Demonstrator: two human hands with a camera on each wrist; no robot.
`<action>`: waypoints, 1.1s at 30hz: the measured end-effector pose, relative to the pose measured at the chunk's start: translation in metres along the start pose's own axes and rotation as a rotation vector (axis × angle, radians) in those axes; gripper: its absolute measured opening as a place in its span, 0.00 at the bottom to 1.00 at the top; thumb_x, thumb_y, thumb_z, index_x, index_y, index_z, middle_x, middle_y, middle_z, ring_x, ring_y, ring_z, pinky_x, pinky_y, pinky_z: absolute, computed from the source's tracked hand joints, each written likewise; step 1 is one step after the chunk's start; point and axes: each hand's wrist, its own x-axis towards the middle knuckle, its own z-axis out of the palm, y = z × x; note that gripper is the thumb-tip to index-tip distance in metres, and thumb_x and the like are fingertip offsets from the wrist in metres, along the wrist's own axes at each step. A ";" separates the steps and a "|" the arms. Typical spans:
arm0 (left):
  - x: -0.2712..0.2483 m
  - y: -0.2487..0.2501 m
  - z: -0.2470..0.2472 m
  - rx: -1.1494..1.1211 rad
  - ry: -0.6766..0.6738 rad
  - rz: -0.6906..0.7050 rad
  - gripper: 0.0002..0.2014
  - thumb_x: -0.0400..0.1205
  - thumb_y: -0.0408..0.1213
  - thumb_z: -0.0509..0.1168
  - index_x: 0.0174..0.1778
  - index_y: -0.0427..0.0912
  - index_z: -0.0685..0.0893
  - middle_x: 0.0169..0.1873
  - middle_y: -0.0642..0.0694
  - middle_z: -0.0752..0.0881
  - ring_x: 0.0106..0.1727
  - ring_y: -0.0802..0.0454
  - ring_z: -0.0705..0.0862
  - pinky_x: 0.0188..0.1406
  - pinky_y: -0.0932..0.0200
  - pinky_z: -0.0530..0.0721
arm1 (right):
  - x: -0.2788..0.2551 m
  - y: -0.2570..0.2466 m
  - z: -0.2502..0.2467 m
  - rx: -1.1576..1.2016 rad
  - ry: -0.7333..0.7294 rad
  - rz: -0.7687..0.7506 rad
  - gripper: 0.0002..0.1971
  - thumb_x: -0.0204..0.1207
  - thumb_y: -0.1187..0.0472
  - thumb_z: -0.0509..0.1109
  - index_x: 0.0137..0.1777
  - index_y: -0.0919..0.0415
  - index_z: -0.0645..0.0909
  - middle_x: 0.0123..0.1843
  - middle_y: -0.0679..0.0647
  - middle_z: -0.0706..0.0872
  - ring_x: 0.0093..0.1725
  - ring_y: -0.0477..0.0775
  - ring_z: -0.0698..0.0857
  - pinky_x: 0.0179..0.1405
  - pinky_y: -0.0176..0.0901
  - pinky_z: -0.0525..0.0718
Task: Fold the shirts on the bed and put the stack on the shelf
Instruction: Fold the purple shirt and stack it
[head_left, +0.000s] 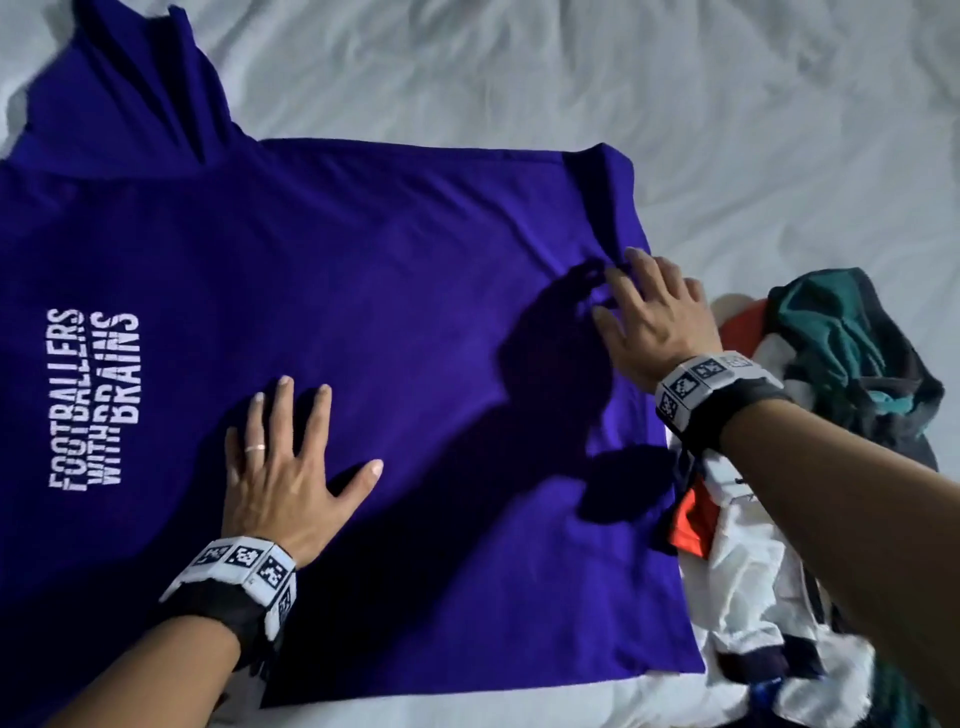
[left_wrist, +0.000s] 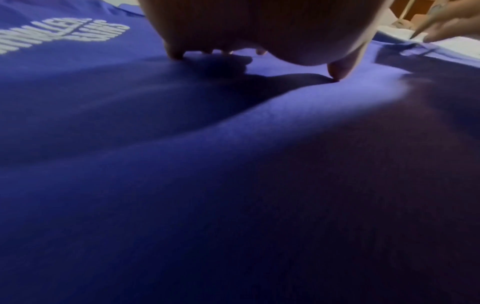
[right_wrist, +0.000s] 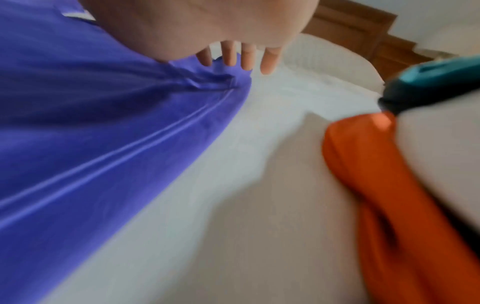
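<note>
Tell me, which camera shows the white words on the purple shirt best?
The head view: the white words on the purple shirt show whole, reading FOOTBALLERS WITH BRAINS, sideways. The left wrist view catches only a blurred, cut-off part of them at its top left corner. The right wrist view shows only plain purple cloth.

A matt purple cotton-like shirt (head_left: 363, 260) with chalky white print (head_left: 93, 400) lies smooth at frame centre on a crumpled white cloth sheet (head_left: 675, 78); soft, rumpled fabrics are piled (head_left: 841, 343) at right, and brown wood (right_wrist: 363, 26) shows at upper right.
</note>
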 end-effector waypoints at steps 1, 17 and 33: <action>0.004 0.008 -0.001 -0.006 0.007 0.023 0.49 0.74 0.75 0.50 0.87 0.50 0.59 0.87 0.38 0.54 0.85 0.30 0.56 0.77 0.24 0.64 | 0.012 0.000 0.000 0.003 -0.004 -0.070 0.28 0.81 0.43 0.55 0.77 0.57 0.71 0.82 0.60 0.66 0.76 0.66 0.69 0.64 0.65 0.76; 0.020 0.089 0.015 -0.007 -0.067 0.164 0.43 0.77 0.69 0.55 0.85 0.46 0.66 0.86 0.37 0.59 0.84 0.31 0.61 0.77 0.26 0.67 | 0.143 0.041 -0.018 0.351 -0.151 0.137 0.30 0.77 0.68 0.58 0.80 0.51 0.71 0.76 0.56 0.76 0.73 0.67 0.71 0.73 0.58 0.72; 0.017 0.080 0.024 -0.039 -0.040 0.178 0.41 0.78 0.67 0.55 0.84 0.47 0.68 0.87 0.40 0.59 0.86 0.35 0.60 0.79 0.30 0.64 | 0.177 0.080 -0.021 0.903 -0.094 0.580 0.10 0.71 0.61 0.78 0.47 0.53 0.81 0.45 0.53 0.86 0.42 0.55 0.87 0.40 0.49 0.89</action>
